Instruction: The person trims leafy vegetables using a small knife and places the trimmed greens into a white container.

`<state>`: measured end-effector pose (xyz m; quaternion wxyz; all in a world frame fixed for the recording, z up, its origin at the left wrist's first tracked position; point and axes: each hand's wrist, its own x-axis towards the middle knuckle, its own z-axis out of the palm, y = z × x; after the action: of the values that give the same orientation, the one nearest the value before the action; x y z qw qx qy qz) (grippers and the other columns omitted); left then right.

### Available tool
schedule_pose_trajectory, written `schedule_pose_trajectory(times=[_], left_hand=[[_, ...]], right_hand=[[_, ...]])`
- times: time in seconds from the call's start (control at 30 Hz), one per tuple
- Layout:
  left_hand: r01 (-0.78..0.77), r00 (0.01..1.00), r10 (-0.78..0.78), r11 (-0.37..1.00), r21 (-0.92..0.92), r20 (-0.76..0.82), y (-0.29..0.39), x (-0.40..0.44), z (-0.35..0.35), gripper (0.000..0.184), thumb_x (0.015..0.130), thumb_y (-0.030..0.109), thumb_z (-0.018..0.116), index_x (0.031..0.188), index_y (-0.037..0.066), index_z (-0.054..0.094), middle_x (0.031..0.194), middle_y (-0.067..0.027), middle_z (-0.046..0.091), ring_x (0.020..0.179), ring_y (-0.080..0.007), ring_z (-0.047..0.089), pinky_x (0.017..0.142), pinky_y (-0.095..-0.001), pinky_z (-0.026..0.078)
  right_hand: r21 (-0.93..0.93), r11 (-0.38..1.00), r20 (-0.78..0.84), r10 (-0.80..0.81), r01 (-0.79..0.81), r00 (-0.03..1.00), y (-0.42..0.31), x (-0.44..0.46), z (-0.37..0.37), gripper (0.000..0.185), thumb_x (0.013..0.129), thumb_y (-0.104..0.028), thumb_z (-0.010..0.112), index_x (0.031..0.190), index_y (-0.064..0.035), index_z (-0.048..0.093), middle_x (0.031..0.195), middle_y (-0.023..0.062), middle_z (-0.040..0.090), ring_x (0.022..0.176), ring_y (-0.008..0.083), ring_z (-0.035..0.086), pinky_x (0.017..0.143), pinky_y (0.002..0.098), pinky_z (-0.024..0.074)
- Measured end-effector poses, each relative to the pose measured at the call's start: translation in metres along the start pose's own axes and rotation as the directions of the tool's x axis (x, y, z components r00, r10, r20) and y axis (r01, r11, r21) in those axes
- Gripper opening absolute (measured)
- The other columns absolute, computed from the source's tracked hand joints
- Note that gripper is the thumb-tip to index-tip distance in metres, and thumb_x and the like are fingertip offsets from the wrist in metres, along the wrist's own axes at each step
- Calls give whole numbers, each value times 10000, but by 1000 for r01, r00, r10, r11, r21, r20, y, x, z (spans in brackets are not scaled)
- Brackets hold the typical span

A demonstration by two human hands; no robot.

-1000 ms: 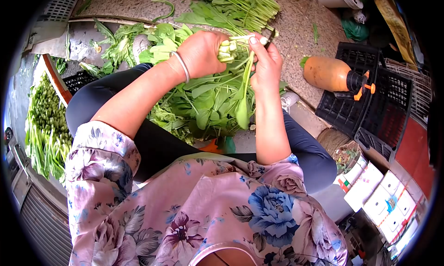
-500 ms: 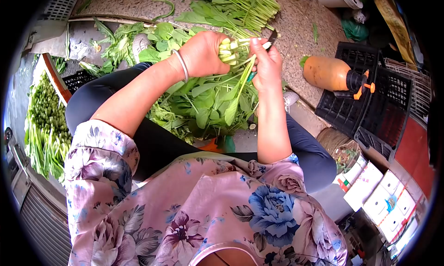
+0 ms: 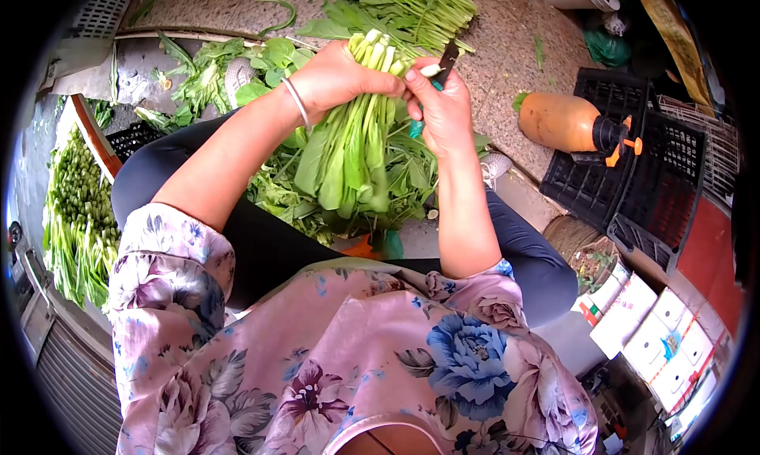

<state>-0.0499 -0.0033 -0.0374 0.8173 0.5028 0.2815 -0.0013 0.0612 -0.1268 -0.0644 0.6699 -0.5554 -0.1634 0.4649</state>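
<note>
My left hand (image 3: 342,79), with a bangle at the wrist, is closed around a bunch of leafy greens (image 3: 348,150). The pale cut stalk ends point up and away from me, and the leaves hang down toward my lap. Touching the bunch from the right, my right hand (image 3: 443,107) grips a knife (image 3: 448,62) with a dark blade and a teal handle. A short pale stalk piece (image 3: 431,70) shows between its thumb and the blade. Below both hands lies a heap of loose leaves (image 3: 273,202) on the ground between my legs.
More long-stemmed greens (image 3: 427,16) lie on the speckled stone slab ahead. At far left are stacked trimmed bunches (image 3: 75,210). On the right, an orange spray bottle (image 3: 558,123) rests beside black plastic crates (image 3: 661,162), with white boxes (image 3: 673,344) nearer me.
The bunch has turned: its stalk ends now point up instead of right, and its leaves hang toward me. My left hand has rolled over with it. The knife blade stands more upright.
</note>
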Motion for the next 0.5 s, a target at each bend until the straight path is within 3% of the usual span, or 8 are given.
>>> schedule_pose_trajectory(times=[0.07, 0.1, 0.2, 0.27, 0.33, 0.4, 0.43, 0.5], left_hand=[[13, 1000, -14, 1000, -26, -16, -3, 1, -1, 275, 659, 23, 695, 922, 30, 616, 847, -27, 633, 769, -115, 587, 704, -248, 475], [-2, 998, 5, 999, 54, -60, -7, 1, -2, 266, 659, 27, 696, 913, 31, 618, 839, -28, 634, 762, -113, 586, 704, -251, 475], [-55, 994, 74, 975, 215, -84, -10, 1, -7, 252, 656, 33, 699, 896, 34, 622, 824, -27, 635, 746, -103, 580, 698, -252, 475], [40, 997, -16, 942, 332, -75, -11, -1, -9, 248, 652, 32, 702, 887, 33, 622, 820, -26, 634, 746, -97, 575, 699, -250, 472], [20, 998, -6, 967, 254, -57, -12, -3, -11, 270, 641, 17, 703, 897, 34, 618, 811, -25, 632, 735, -103, 578, 693, -255, 474], [85, 996, -79, 988, 131, -50, -9, -5, -12, 274, 647, 21, 699, 906, 36, 613, 808, -24, 630, 731, -109, 582, 689, -258, 476], [82, 996, -79, 992, 91, -36, -11, -4, -15, 262, 655, 30, 694, 903, 40, 610, 811, -26, 629, 729, -114, 583, 687, -260, 477], [102, 993, -96, 991, 90, -73, -11, -2, -17, 257, 657, 37, 693, 900, 41, 609, 809, -26, 627, 730, -114, 582, 685, -260, 476]], right_hand=[[104, 994, -19, 30, -28, 999, 2, -3, 7, 174, 779, -85, 653, 922, -41, 565, 649, -9, 506, 467, 42, 421, 369, 168, 309], [104, 993, -3, 62, -61, 998, 7, -4, 6, 170, 796, -74, 629, 945, -32, 557, 659, -8, 500, 452, 41, 404, 366, 172, 303], [30, 988, 55, 149, -150, 987, 11, -10, 1, 200, 802, -34, 601, 992, 0, 549, 677, -8, 508, 437, 37, 390, 360, 175, 285], [-38, 986, 45, 163, -161, 986, 12, -12, 0, 228, 785, -36, 620, 1000, 0, 553, 688, -6, 516, 460, 39, 404, 390, 171, 311], [-103, 980, 35, 176, -172, 984, 17, -9, 2, 257, 769, -38, 640, 1009, 0, 556, 698, -5, 524, 483, 41, 418, 420, 166, 337], [-266, 961, -57, -93, 74, 994, 29, 1, 4, 276, 733, -65, 687, 983, -12, 582, 720, -13, 535, 578, 51, 462, 521, 165, 387], [-287, 954, -40, -101, 85, 994, 29, 5, 2, 268, 709, -98, 719, 947, -38, 614, 725, -28, 537, 659, 65, 482, 610, 190, 411], [-352, 936, -31, -16, 4, 999, 21, 16, -5, 259, 735, -99, 695, 970, -36, 606, 716, -29, 536, 629, 60, 482, 571, 180, 397]])
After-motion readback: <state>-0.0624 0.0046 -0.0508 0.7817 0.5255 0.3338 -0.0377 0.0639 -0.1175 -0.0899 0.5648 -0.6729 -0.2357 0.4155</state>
